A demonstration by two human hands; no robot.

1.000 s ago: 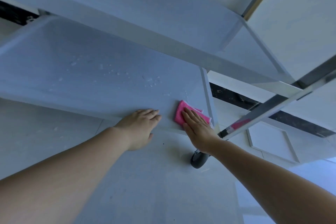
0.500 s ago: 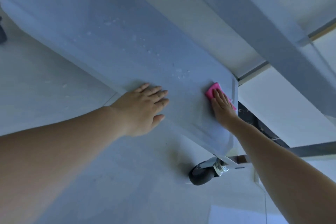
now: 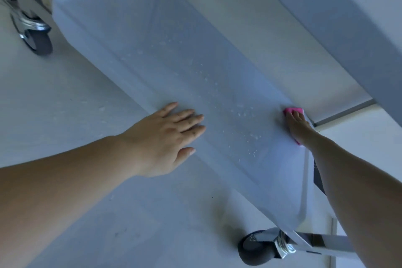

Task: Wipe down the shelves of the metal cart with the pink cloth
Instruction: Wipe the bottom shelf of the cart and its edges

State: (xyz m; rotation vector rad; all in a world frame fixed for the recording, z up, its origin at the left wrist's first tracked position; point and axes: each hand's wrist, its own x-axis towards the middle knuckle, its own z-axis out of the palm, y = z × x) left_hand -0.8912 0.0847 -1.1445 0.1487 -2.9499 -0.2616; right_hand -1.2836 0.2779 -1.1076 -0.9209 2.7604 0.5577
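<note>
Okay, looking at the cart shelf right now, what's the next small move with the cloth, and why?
Probably sweep the pink cloth under the right hand leftward toward the left hand: water droplets dot the shelf between them.

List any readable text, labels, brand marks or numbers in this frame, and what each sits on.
None readable.
Lower shelf: plain surface with water droplets, no label or print.
Pink cloth under the right hand: no tag or logo visible.
Near caster wheel: faint marks on the hub, too small and blurred to read.
Far caster wheel: no markings visible.
</note>
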